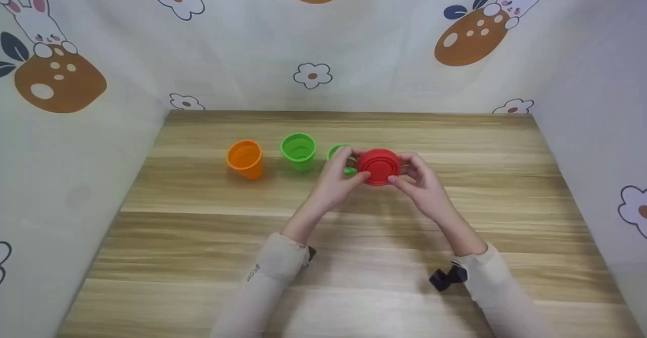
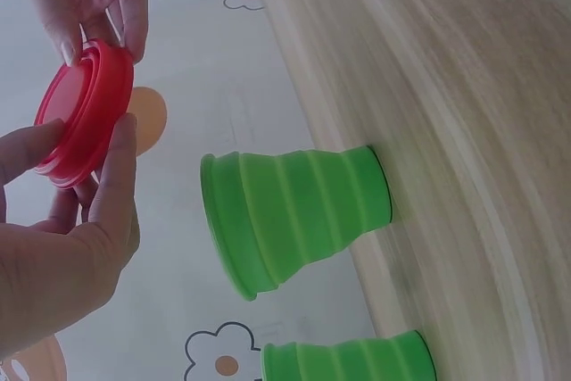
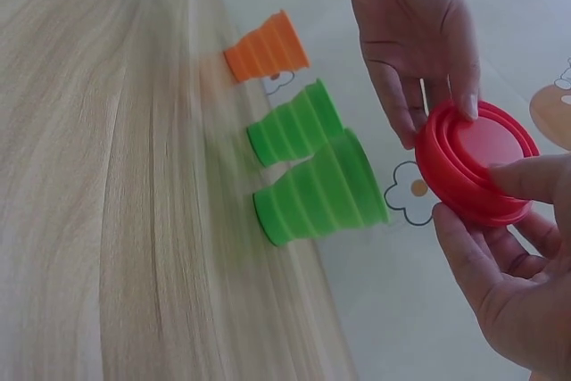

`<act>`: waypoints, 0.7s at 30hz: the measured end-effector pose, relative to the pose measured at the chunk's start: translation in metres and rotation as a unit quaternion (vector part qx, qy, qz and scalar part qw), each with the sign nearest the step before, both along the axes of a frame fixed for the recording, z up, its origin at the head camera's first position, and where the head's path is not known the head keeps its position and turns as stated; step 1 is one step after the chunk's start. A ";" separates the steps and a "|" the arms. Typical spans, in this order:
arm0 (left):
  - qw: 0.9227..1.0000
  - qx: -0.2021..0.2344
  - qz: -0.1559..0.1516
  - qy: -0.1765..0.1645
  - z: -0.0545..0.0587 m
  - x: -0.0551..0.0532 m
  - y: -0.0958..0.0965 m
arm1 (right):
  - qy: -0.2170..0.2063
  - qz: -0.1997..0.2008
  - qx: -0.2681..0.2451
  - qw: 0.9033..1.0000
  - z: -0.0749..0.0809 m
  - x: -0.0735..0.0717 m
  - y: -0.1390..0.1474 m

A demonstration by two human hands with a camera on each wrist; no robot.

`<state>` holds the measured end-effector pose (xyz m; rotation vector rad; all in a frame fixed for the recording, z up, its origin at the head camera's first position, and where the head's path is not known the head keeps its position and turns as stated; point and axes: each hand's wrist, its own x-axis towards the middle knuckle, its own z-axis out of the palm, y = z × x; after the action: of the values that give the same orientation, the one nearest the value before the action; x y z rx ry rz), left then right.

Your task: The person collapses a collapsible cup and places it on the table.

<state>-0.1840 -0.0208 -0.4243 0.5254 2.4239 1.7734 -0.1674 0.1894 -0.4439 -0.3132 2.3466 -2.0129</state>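
A red collapsible cup (image 1: pixel 379 167), folded flat into a ringed disc, is held above the table between both hands. My left hand (image 1: pixel 337 180) pinches its left edge, thumb on the ringed face and fingers behind. On the opposite edge, my right hand (image 1: pixel 423 186) grips it the same way. In the right wrist view the red cup (image 3: pixel 477 162) shows its concentric rings. Partly hidden behind the left hand stands a green cup (image 1: pixel 334 151), unfolded and upright. Left of it are a second green cup (image 1: pixel 298 151) and an orange cup (image 1: pixel 245 159), both upright with open tops.
The wood-grain table (image 1: pixel 212 257) carries the row of cups toward its back left. A pale cloth (image 1: pixel 242 50) printed with rabbits, flowers and orange fruit encloses the back and sides. A black wrist-worn device (image 1: pixel 448 276) sits at the right sleeve.
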 end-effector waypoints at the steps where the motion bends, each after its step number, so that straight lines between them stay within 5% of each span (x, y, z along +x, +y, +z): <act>1: 1.000 -0.001 0.002 0.001 0.000 0.000 0.000 | -0.003 0.002 -0.005 1.000 0.001 0.000 0.000; 8: 1.000 -0.004 0.017 0.017 0.002 -0.002 -0.001 | -0.042 0.014 -0.063 0.997 0.003 -0.003 0.002; 21: 0.998 -0.012 0.041 0.052 -0.003 0.001 0.009 | -0.114 0.033 -0.092 0.989 0.000 -0.002 0.009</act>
<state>-0.1833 -0.0115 -0.4271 0.5374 2.5686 1.7872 -0.1692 0.1980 -0.4439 -0.1530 1.9973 -2.1125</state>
